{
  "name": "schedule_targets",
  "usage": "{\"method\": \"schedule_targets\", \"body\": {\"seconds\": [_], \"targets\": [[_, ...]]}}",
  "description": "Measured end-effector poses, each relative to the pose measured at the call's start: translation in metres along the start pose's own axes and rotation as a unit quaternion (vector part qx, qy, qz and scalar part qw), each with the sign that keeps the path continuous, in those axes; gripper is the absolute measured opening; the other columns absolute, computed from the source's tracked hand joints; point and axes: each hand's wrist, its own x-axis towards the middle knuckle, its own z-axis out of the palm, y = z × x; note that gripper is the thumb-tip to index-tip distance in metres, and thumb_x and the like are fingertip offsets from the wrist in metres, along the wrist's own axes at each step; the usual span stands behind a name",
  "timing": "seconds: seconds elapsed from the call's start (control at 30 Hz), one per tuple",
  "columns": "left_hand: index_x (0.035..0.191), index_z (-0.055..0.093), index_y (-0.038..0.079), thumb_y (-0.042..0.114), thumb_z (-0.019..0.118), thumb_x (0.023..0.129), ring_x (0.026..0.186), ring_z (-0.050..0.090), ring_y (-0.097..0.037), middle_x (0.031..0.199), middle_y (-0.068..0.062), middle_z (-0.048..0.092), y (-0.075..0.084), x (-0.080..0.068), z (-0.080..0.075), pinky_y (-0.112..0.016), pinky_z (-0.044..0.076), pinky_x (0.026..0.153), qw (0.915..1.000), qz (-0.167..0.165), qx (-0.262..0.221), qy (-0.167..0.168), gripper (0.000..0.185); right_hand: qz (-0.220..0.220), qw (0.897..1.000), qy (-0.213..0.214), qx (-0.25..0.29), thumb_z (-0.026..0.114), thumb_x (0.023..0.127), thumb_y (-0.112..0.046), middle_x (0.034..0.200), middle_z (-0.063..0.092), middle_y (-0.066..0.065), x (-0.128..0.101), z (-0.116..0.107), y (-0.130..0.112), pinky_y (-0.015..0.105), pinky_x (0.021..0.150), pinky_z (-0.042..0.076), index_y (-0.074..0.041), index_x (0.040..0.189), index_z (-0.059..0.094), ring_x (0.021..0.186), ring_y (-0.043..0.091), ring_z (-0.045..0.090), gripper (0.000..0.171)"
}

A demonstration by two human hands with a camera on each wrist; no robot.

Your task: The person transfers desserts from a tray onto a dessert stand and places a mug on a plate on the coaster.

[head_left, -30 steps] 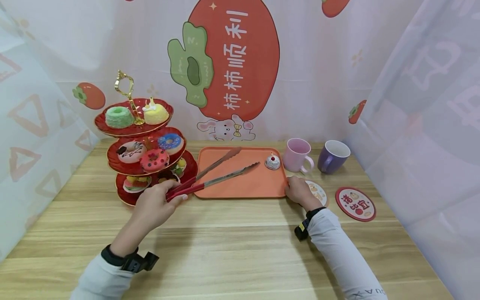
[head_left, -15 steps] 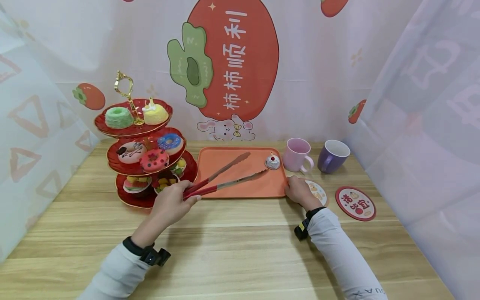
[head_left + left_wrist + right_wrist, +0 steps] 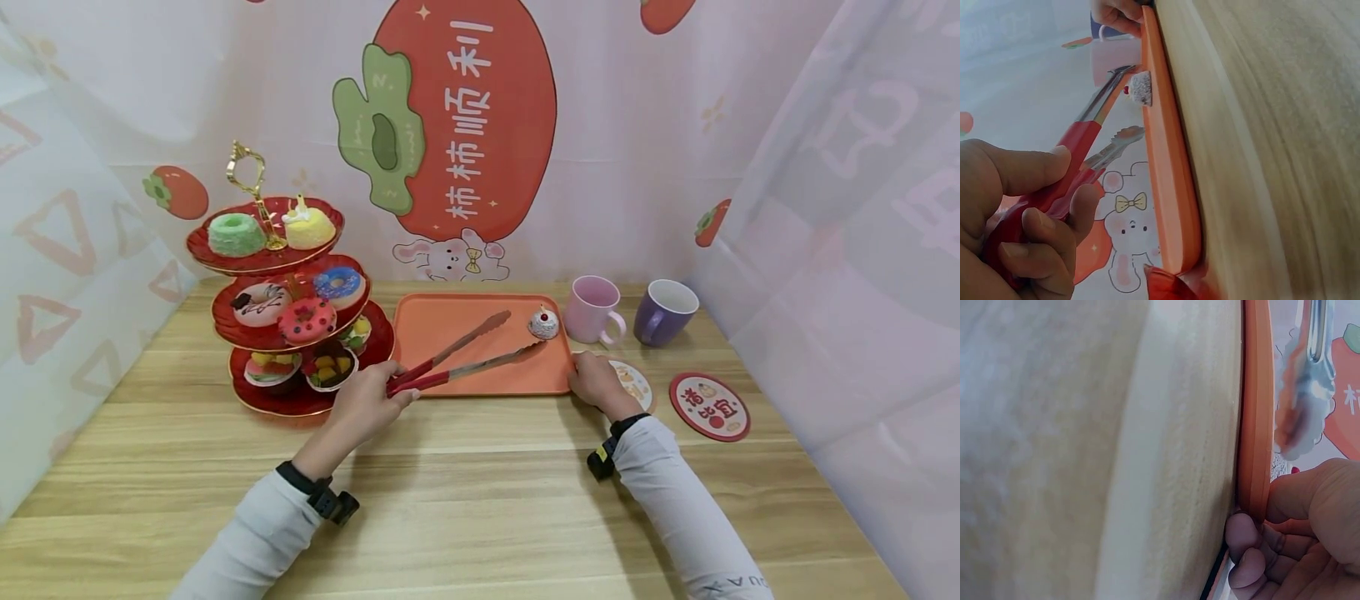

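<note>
A: Head view first. Take the orange tray point(image 3: 480, 346) as the landmark. What do the hands do?

B: The left hand point(image 3: 367, 408) sits just off the tray's near left corner, fingers curled round the red handles of the tongs point(image 3: 457, 358). The tongs reach across the tray with their metal tips parted, pointing at the small cake point(image 3: 543, 323) in the tray's far right corner. The lower tip lies just beside the cake; whether it touches, I cannot tell.

A: And the right hand point(image 3: 596, 382)?

B: It grips the tray's near right corner, resting partly on a round coaster point(image 3: 636, 385).

A: What else stands around the tray?

B: Left of it, a three-tier red stand point(image 3: 288, 333) with donuts and little cakes. Right of it, a pink mug point(image 3: 592, 310), then a purple mug point(image 3: 663, 312), and a red coaster point(image 3: 709, 406) further right. All rest on the wooden table point(image 3: 465, 500).

A: Left wrist view?

B: The left hand point(image 3: 1016, 219) clasps the tongs point(image 3: 1085, 156) by the red handles, thumb above, fingers under. The tips stay apart over the tray point(image 3: 1169, 187), one close to the cake point(image 3: 1142, 87).

A: Right wrist view?

B: The right hand point(image 3: 1300, 537) pinches the tray's rim point(image 3: 1255, 412), thumb above and fingers curled beneath. A blurred tong tip point(image 3: 1310, 381) hangs beyond the rim.
</note>
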Motion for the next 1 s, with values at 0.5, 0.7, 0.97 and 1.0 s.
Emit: {"method": "schedule_targets", "body": {"seconds": [0.5,0.7,0.97,1.0], "targets": [[0.102,0.065,0.007,0.017,0.071,0.083,0.061,0.047,-0.019,0.078,-0.003,0.06,0.004,0.017,0.02,-0.031,0.036,0.056,0.9999,0.004,-0.01,-0.002,0.022,-0.001,1.0,0.001,0.003,0.051,0.084,0.0,0.062,0.049,0.006,-0.001,0.0,-0.001,0.036,0.058,0.038,-0.005,0.067,0.052,0.061,0.025,0.048,0.018],[0.1,0.065,0.008,0.018,0.071,0.083,0.066,0.049,-0.021,0.079,-0.003,0.059,0.008,0.022,0.025,-0.033,0.038,0.059,1.0,0.003,-0.008,-0.005,0.02,0.004,1.0,0.002,-0.003,0.052,0.084,0.0,0.062,0.051,0.007,-0.001,-0.002,-0.003,0.037,0.059,0.039,-0.005,0.068,0.054,0.062,0.025,0.049,0.016],[0.097,0.064,0.008,0.017,0.07,0.084,0.066,0.049,-0.021,0.078,-0.004,0.058,0.016,0.027,0.028,-0.032,0.038,0.058,0.9999,-0.001,-0.007,-0.015,0.017,0.002,1.0,0.003,0.003,0.052,0.084,0.0,0.063,0.051,0.008,-0.002,-0.001,-0.002,0.038,0.059,0.04,-0.005,0.067,0.052,0.062,0.026,0.049,0.017],[0.096,0.064,0.008,0.017,0.07,0.084,0.065,0.048,-0.021,0.077,-0.004,0.057,0.016,0.028,0.029,-0.032,0.037,0.058,0.9999,0.001,-0.004,-0.015,0.016,0.005,1.0,0.003,0.002,0.052,0.084,0.0,0.064,0.052,0.008,-0.002,-0.001,-0.003,0.038,0.059,0.04,-0.005,0.068,0.052,0.062,0.026,0.049,0.017]]}}
